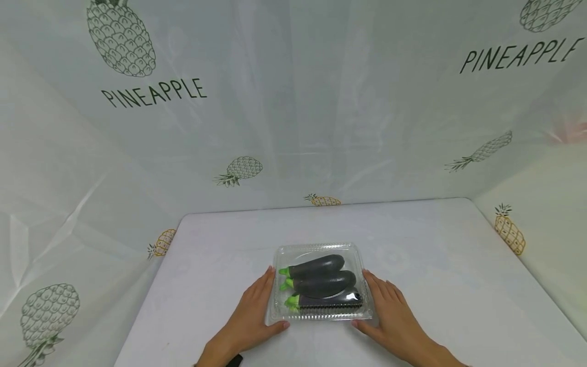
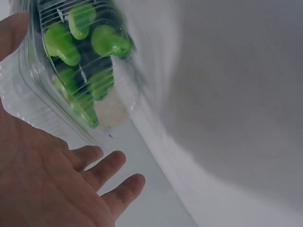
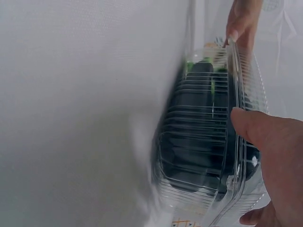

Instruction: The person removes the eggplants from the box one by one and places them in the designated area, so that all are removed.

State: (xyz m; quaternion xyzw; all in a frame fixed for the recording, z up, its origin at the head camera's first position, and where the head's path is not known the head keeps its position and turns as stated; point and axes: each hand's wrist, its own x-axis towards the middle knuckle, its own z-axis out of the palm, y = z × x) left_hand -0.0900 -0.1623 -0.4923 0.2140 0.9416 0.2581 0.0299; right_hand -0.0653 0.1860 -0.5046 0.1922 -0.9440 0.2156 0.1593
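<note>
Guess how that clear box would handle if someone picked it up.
The clear box would likely flex when squeezed, since it looks thin and ribbed. Being glossy, it may feel slippery. The eggplants inside look rounded and piled, so tilting could make them shift.

- Left hand (image 1: 252, 312) and right hand (image 1: 395, 317): both forearms run off the bottom of the head view.
- Black item (image 1: 235, 361) at left wrist: cut by same edge, can't tell what it is.
- Clear clamshell (image 1: 316, 246) between the hands: top edge crops it in left wrist view; its table-side face smears in right wrist view.
- Eggplants (image 1: 324, 283) inside: some partly hidden under others or behind ribbed plastic. Exact count unclear.
- Thumb (image 2: 13, 34) of left hand: clipped by left wrist view's left edge.
- Red patch (image 1: 570, 131) far beyond right hand: blurred, cropped, unidentifiable.
- Pineapple print (image 1: 121, 41) far beyond left hand: top clipped.
</note>
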